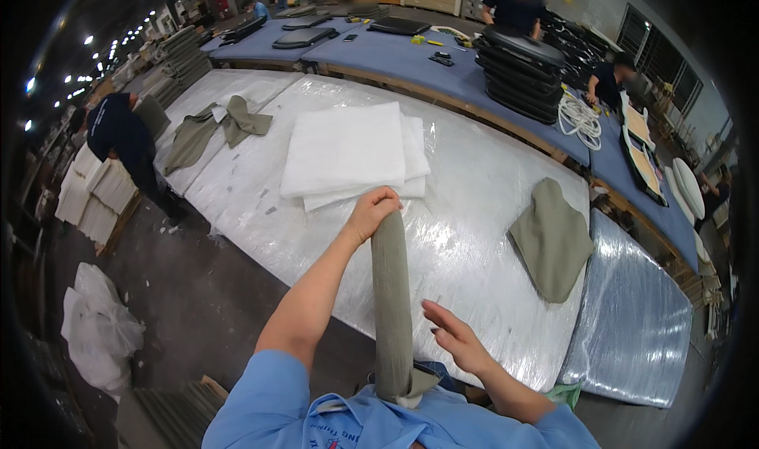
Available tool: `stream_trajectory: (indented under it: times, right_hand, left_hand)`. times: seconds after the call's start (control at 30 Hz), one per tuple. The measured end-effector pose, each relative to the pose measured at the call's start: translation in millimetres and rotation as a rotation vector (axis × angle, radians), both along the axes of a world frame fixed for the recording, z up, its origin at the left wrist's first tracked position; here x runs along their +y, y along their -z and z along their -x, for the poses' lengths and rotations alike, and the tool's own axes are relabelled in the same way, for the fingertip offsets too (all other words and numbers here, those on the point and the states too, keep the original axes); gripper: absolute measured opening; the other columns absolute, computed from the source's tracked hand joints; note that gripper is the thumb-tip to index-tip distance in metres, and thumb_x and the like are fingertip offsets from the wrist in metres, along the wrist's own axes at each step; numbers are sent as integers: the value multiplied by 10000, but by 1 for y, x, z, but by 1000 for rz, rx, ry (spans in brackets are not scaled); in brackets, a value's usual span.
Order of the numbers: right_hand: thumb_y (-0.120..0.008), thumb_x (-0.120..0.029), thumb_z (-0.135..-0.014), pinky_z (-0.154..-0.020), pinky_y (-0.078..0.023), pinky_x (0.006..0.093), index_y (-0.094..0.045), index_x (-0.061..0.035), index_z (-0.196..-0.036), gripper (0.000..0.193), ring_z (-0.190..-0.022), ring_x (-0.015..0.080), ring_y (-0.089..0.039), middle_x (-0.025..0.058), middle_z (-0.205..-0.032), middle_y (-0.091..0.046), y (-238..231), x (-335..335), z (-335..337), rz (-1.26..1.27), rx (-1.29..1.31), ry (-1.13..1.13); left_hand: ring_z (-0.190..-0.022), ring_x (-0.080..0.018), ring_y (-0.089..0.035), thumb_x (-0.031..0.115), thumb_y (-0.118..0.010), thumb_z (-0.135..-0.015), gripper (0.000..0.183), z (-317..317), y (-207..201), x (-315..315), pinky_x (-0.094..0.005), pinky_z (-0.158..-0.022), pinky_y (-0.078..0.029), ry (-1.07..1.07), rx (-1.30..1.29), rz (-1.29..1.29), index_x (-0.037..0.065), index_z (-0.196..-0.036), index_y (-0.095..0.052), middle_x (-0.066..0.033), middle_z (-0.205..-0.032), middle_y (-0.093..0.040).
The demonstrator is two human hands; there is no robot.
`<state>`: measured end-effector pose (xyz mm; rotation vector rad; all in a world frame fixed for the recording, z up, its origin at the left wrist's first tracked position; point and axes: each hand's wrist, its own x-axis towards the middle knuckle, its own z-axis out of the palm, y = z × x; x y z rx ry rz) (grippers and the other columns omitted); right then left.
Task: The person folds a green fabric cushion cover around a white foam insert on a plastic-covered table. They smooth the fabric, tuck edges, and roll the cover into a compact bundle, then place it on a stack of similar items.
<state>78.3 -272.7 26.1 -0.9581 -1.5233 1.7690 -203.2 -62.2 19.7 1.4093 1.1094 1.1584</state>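
An olive-grey fabric-covered cushion stands edge-on in front of me, its near end against my blue shirt. A loose flap of fabric hangs at that near end. At the cushion's far end, my left hand is closed over the corner. My right hand is apart from the cushion on its right side, fingers stretched out and holding nothing. Just beyond my left hand lies a stack of white padding sheets on the plastic-wrapped table. An olive-grey fabric cover lies flat to the right.
More olive-grey fabric pieces lie at the table's far left, near a person. Behind runs a blue-topped bench with stacked black cushions and coiled white cord. Plastic bags sit on the floor at left.
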Motion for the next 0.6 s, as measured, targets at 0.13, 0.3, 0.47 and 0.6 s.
stream_trajectory:
  times: [0.13, 0.3, 0.47, 0.6]
  right_hand:
    - [-623, -425, -1004, -1127, -387, 424, -442, -59, -1522, 659, -1419, 258, -481, 116, -1514, -527, -2, -58, -42, -13, -32, 322]
    - [-667, -285, -950, -1078, -398, 370, -557, -23, -1297, 449, -1259, 210, -535, 90, -1284, -586, -20, -76, -52, -178, 25, 635]
    - [-768, -293, -866, -1043, -419, 364, -505, -28, -1313, 582, -1193, 206, -532, 94, -1225, -555, -9, -71, -50, -435, -123, 655]
    - [-806, -216, -880, -1027, -460, 348, -407, -35, -1450, 719, -1165, 205, -573, 103, -1244, -582, -2, -43, -65, -396, -37, 833]
  left_hand:
    - [-815, -136, -607, 207, -587, -900, 223, 16, 10, 16, -286, -767, -484, -151, -62, -44, 24, -865, -710, -46, -852, -693]
    - [-759, -172, -616, 230, -547, -893, 301, 27, 13, 17, -306, -729, -485, -357, -48, -50, 1, -783, -707, -78, -789, -697]
    - [-742, -238, -616, 244, -528, -911, 307, 22, 13, -9, -369, -730, -486, -669, 205, -170, -6, -827, -685, -137, -785, -690]
    - [-741, -328, -621, 259, -530, -945, 317, 3, 4, -39, -432, -734, -484, -748, 393, -188, -26, -849, -628, -206, -787, -661]
